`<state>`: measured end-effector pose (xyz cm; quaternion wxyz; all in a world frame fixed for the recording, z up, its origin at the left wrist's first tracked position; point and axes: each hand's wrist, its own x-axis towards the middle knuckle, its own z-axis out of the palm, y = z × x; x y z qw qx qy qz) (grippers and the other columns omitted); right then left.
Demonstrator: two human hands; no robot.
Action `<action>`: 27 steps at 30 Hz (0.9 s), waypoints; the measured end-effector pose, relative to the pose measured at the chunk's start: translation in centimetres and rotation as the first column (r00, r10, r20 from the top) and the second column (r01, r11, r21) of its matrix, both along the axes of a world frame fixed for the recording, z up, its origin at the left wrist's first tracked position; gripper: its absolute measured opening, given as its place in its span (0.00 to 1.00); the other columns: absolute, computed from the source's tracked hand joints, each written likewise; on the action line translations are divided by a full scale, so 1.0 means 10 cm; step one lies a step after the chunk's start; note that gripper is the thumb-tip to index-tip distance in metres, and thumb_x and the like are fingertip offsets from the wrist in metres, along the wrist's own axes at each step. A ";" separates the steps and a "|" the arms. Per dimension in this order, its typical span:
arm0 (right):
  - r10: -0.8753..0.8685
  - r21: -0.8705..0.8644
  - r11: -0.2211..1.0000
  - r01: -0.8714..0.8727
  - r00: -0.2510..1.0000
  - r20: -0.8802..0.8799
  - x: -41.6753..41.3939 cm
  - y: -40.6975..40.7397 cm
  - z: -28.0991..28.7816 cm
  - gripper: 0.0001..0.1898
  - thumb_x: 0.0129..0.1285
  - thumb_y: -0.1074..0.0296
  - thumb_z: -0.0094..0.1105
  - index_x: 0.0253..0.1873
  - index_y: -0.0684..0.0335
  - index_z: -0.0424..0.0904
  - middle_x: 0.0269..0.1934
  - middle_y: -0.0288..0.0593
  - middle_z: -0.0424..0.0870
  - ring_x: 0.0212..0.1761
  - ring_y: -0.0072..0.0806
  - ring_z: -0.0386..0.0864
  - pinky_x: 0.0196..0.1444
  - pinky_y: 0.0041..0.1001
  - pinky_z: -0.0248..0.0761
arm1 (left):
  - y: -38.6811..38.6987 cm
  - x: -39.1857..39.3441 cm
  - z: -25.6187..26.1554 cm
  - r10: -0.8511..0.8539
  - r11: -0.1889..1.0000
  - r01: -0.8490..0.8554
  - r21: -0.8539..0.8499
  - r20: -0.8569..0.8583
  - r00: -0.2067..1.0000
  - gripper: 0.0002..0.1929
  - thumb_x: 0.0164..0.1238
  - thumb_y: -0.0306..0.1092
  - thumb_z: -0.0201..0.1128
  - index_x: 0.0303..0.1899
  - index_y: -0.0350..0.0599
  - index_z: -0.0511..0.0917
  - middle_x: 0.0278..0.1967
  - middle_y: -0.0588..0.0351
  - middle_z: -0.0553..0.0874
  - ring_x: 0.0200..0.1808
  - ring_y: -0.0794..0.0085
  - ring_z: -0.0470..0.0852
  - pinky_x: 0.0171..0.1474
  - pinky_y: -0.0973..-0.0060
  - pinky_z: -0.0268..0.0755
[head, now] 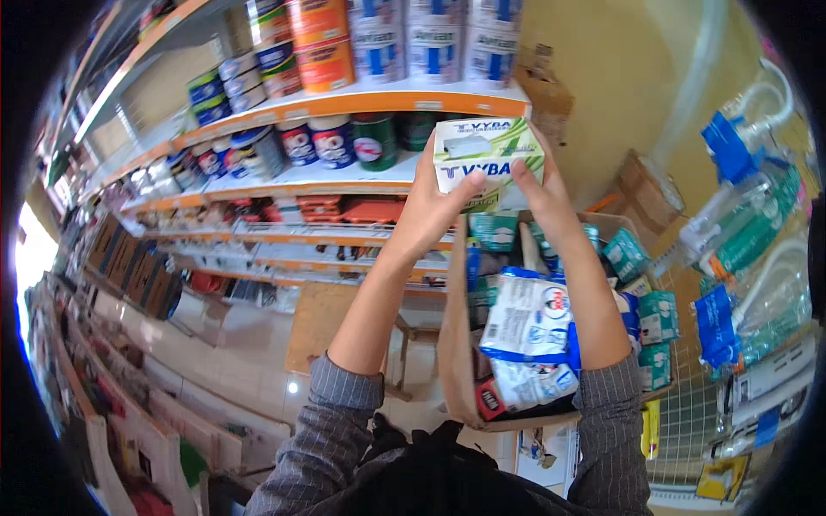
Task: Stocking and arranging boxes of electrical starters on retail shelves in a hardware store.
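Observation:
A small white and green Vyba cardboard box [477,147] is held up between both of my hands, level with the shelf edge. My left hand [433,209] grips its left side, with the thumb on the near face. On the opposite side my right hand [545,197] holds it the same way, fingers partly hidden behind. Below my forearms stands an open cardboard carton [454,348], filled with goods. White and blue plastic packets [528,316] lie on top in it, with a teal box [493,232] and a red and black pack [490,398] near its walls.
Ahead, a white shelf with an orange edge [381,103] carries several paint tins [321,64]. Packaged hoses [742,226] hang on a wire grid [684,426] at right. A wooden stool [319,322] stands left of the carton. Another cardboard box [645,190] sits behind it.

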<state>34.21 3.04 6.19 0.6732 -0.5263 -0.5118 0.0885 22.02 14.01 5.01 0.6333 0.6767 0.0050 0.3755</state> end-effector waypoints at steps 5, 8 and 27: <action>0.159 0.004 0.987 -0.159 0.986 -0.059 -0.74 0.76 0.06 0.38 0.62 0.52 0.60 0.68 0.67 0.51 0.61 0.45 0.65 0.62 0.27 0.62 0.64 0.26 0.54 | 0.59 -0.80 0.07 0.246 0.966 -0.253 0.056 0.101 0.964 0.32 0.56 0.38 0.68 0.58 0.35 0.63 0.48 0.49 0.78 0.49 0.70 0.77 0.51 0.75 0.70; 0.246 0.030 0.969 -0.245 0.968 -0.057 -1.37 1.29 0.06 0.37 0.62 0.52 0.59 0.68 0.67 0.51 0.61 0.45 0.65 0.62 0.27 0.63 0.64 0.25 0.54 | 0.95 -1.51 0.18 0.391 0.919 -0.393 0.017 0.084 0.917 0.32 0.55 0.40 0.69 0.57 0.32 0.65 0.47 0.49 0.79 0.48 0.71 0.77 0.49 0.75 0.72; 0.643 -0.071 0.758 -0.649 0.761 -0.085 -4.08 3.59 -0.33 0.36 0.64 0.49 0.56 0.67 0.67 0.53 0.59 0.47 0.68 0.60 0.27 0.65 0.62 0.26 0.58 | 2.51 -4.54 -0.18 0.767 0.640 -0.768 0.023 -0.084 0.637 0.44 0.47 0.45 0.73 0.62 0.30 0.60 0.52 0.44 0.76 0.53 0.65 0.75 0.54 0.72 0.69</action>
